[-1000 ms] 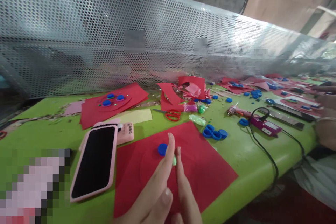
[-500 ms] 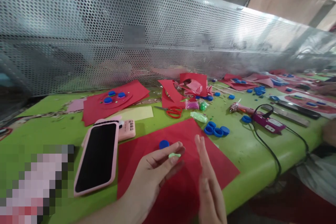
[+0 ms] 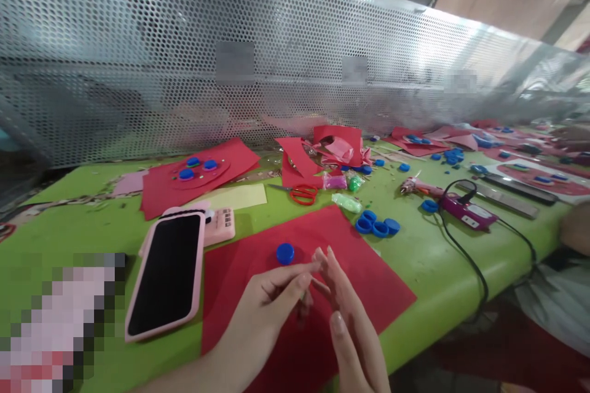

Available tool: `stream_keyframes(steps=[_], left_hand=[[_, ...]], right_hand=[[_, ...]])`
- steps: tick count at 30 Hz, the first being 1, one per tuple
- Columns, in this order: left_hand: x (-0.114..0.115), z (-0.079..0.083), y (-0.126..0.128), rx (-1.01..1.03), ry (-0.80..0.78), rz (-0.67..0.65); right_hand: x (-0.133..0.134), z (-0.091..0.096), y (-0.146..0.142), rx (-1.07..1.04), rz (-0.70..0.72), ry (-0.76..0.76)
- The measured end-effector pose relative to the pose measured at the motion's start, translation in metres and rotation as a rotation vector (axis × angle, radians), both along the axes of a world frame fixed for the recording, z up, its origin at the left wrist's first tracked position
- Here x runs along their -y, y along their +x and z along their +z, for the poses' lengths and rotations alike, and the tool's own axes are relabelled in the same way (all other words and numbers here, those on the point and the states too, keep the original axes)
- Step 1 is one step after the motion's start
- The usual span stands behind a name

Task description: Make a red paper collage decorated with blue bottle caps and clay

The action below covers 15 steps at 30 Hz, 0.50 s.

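Note:
Over a red sheet of paper (image 3: 276, 307) my left hand (image 3: 271, 307) is pinched, thumb against fingers, around a small light green lump of soft clay, now almost fully hidden by the fingers. My right hand (image 3: 353, 325) is open with its fingers stretched out, and its fingertips meet those of my left hand. Just beyond the left hand, a blue bottle cap (image 3: 284, 253) lies on the red paper.
A pink-cased phone (image 3: 168, 276) rests on the left beside a pink device (image 3: 221, 226). Farther back are red-handled scissors (image 3: 303, 194), a pale green packet (image 3: 346, 202) and several blue caps (image 3: 380, 228). A purple power strip (image 3: 470, 212) trails cables at right. A perforated metal panel (image 3: 184, 43) stands behind.
My right hand has moved left so that its fingertips meet my left hand's. The green lump, visible before, is now mostly covered. The view has shifted slightly.

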<state>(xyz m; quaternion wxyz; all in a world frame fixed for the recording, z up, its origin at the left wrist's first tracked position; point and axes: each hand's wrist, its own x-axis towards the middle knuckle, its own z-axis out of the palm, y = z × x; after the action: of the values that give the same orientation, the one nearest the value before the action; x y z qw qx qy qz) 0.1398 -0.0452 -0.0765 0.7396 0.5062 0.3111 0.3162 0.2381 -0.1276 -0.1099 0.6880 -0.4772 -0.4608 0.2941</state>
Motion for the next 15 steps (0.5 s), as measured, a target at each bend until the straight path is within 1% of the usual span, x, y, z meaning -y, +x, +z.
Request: stream_keyframes(steps=[3,5,7,10,13,15], left_hand=[[-0.002,-0.002,0.000,-0.101,0.099,-0.027],[-0.004,-0.001,0.000,-0.124,0.150,-0.056],[-0.005,-0.001,0.001,-0.115,0.104,-0.050],[-0.006,-0.001,0.003,-0.098,-0.026,-0.013],[-0.004,-0.001,0.005,-0.107,-0.054,-0.027],[-0.002,0.000,0.005,-0.126,-0.051,-0.033]], right_hand=[[0.000,-0.003,0.002,0.075,-0.021,-0.008],[0.000,-0.007,0.006,0.117,-0.038,-0.018],[0.000,-0.010,0.008,0.157,-0.052,-0.037],[0.003,-0.012,0.010,0.266,-0.074,-0.071],[0.006,-0.010,0.014,0.472,-0.096,-0.051],[0.004,-0.004,0.025,0.634,-0.082,-0.013]])
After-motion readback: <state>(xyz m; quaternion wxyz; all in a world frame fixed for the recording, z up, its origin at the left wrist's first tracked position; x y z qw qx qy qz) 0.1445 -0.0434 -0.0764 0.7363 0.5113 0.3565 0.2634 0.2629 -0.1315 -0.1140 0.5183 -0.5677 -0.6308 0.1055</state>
